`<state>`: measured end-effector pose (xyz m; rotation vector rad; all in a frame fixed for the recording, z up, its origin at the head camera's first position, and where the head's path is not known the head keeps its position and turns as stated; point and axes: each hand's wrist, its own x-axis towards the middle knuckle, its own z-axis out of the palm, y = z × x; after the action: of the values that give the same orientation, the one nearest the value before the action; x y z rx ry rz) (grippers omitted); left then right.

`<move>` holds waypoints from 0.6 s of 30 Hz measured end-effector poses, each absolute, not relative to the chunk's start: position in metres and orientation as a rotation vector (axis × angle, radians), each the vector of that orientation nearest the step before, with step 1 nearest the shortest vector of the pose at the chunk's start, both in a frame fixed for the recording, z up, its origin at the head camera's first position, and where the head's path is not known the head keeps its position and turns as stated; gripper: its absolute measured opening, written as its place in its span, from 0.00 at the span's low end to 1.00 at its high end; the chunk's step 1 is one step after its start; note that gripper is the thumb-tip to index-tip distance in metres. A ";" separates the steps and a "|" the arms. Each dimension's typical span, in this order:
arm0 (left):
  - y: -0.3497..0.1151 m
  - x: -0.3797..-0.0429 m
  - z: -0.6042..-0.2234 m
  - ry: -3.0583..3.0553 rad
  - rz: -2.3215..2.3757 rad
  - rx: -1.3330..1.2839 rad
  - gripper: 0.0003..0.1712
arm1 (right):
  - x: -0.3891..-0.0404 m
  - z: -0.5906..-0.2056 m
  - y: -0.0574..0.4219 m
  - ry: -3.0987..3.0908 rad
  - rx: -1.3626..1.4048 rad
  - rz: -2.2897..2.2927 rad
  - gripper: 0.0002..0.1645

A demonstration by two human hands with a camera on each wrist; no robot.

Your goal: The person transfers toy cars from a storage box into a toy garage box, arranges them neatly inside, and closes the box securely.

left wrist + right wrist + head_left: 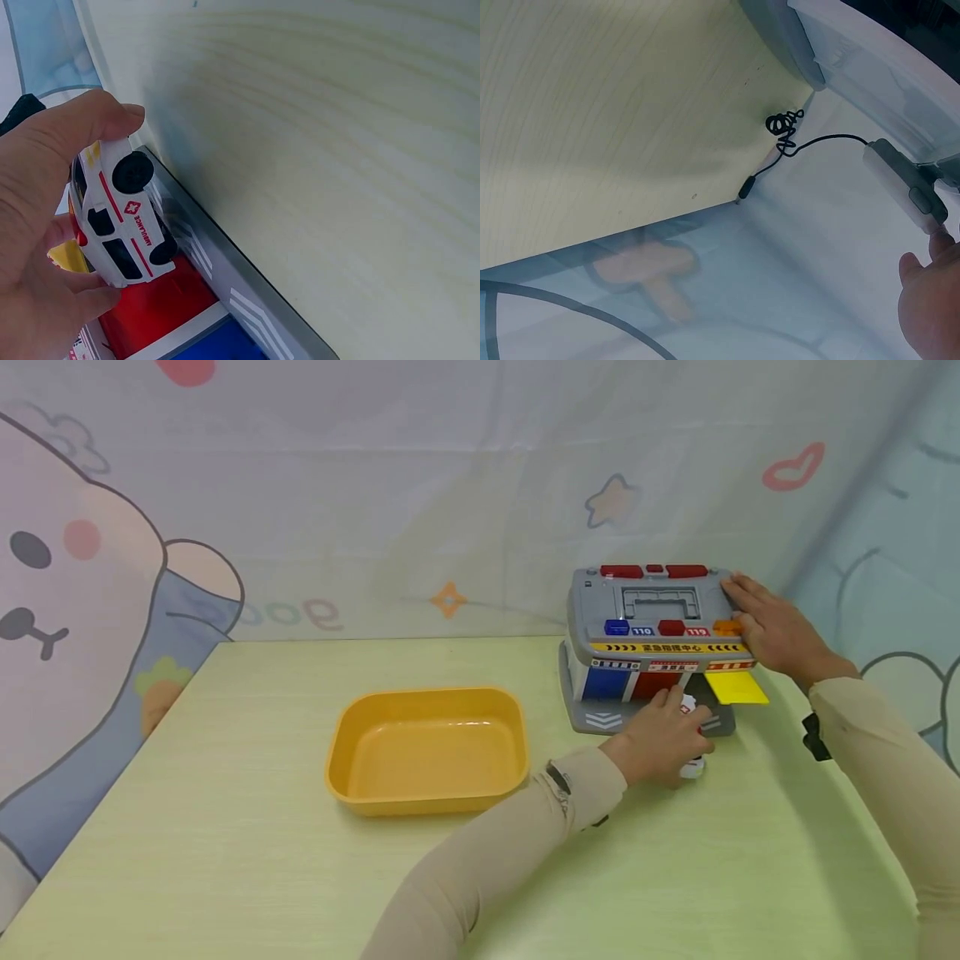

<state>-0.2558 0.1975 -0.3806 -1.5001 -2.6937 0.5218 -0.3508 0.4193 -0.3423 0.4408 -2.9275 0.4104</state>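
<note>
My left hand holds a white toy ambulance with red stripes between the thumb and the fingers. The ambulance is at the front ramp of a grey toy garage, by the doorway under a raised yellow door. Beside that doorway, the red door and the blue door are down. My right hand rests on the garage roof's right edge, fingers extended. The right wrist view shows only part of this hand, low at the right.
A yellow tray stands on the pale wood-grain table, left of the garage. A coiled black cord runs to a dark grey and white piece at the garage's side. A printed cloth hangs behind.
</note>
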 end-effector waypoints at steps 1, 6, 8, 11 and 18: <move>0.198 -0.256 -0.381 -2.697 0.524 -1.501 0.30 | -0.351 -0.343 0.419 -2.928 0.439 0.414 0.34; 0.201 -0.257 -0.382 -2.711 0.517 -1.511 0.29 | -0.352 -0.342 0.420 -2.924 0.434 0.408 0.34; 0.203 -0.257 -0.383 -2.691 0.516 -1.522 0.29 | -0.353 -0.342 0.420 -2.922 0.434 0.407 0.34; 0.206 -0.257 -0.383 -2.632 0.545 -1.535 0.30 | -0.353 -0.341 0.419 -2.916 0.435 0.407 0.34; 0.212 -0.255 -0.386 -2.612 0.594 -1.535 0.31 | -0.352 -0.341 0.419 -2.931 0.448 0.423 0.34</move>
<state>-0.2548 0.2117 -0.3858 -1.5353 -2.6118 0.5937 -0.3515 0.4192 -0.3412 0.4483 -2.9314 0.4228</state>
